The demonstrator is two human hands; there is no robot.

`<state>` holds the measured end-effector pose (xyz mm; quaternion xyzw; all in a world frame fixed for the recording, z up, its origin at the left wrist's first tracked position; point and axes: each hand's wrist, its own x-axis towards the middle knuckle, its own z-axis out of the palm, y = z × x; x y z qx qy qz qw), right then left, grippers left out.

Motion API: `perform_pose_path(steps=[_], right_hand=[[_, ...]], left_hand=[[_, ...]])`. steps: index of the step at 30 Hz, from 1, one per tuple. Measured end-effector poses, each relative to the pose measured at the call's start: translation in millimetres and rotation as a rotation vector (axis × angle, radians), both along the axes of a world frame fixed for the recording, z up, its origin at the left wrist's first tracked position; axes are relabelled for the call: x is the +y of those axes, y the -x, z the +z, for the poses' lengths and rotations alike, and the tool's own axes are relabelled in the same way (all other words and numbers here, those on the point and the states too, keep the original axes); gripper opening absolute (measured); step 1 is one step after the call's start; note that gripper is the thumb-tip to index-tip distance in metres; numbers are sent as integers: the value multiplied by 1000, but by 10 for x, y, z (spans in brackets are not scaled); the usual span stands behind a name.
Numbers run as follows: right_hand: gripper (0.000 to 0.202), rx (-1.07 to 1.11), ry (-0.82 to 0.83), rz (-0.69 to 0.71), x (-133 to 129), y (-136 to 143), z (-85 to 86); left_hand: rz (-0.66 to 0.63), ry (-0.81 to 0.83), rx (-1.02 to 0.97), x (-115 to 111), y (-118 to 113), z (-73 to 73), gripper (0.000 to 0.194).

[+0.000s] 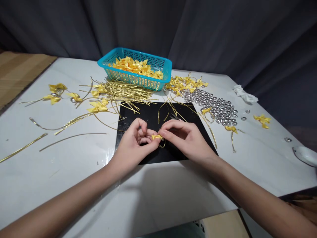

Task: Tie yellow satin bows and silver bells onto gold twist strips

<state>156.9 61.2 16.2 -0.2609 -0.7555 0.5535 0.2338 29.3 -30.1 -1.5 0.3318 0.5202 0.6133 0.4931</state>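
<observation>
Yellow flower [156, 137] held between the left hand [137, 142] and right hand [189, 138]

Brown cardboard [27, 72] lies well off beyond the left hand, at the far left. Nearer, on the white counter [61, 167] to the left of that hand, are loose gold cords [24, 147], and farther ahead of it a few spare flowers [58, 87] with silver beads among them. A thick pile of gold strands [126, 91] rests straight ahead of the left hand.

The left hand is clamped on the small flower, thumb against fingers. Both hands are over a black mat [153, 110], with a blue basket [133, 50] full of yellow flowers ahead of them and a dark curtain [148, 26] behind it.

The right hand is pinched, thumb to forefinger, on the flower's right end; a thin gold loop [162, 145] hangs just below. A dark pointed tool [175, 117], partly hidden, shows just past its knuckles. Ahead and to the right of this hand spread heaped flowers [183, 84], a mass of silver beads [218, 109] and a crumpled white wad [245, 95].
</observation>
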Motion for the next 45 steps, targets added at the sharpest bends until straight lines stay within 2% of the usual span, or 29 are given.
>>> perform_pose_path(steps=[3, 5, 8, 12, 20, 25, 32, 38, 45], right_hand=[[12, 21, -101, 15, 8, 1, 20], [11, 44, -114, -22, 11, 8, 29], [10, 54, -56, -78, 18, 13, 42], [12, -17, 6, 24, 31, 6, 56], [13, 24, -148, -49, 10, -4, 55], [15, 72, -41, -40, -31, -3, 83], [14, 151, 48, -117, -36, -37, 162], [12, 221, 260, -91, -44, -56, 176], [13, 185, 890, -182, -90, -40, 286]], left_hand=[[-12, 5, 3, -9, -4, -10, 33], [-18, 7, 5, -12, -5, -15, 34], [-17, 7, 2, -9, -4, -18, 33], [-21, 6, 1, -4, 3, -14, 32], [-20, 4, 25, 1, 20, -41, 34], [-22, 1, 33, 15, 29, -63, 33], [-18, 12, 61, 20, 38, -87, 33], [-31, 38, 67, 15, 29, -100, 33], [-37, 21, 111, 36, 31, -142, 32]])
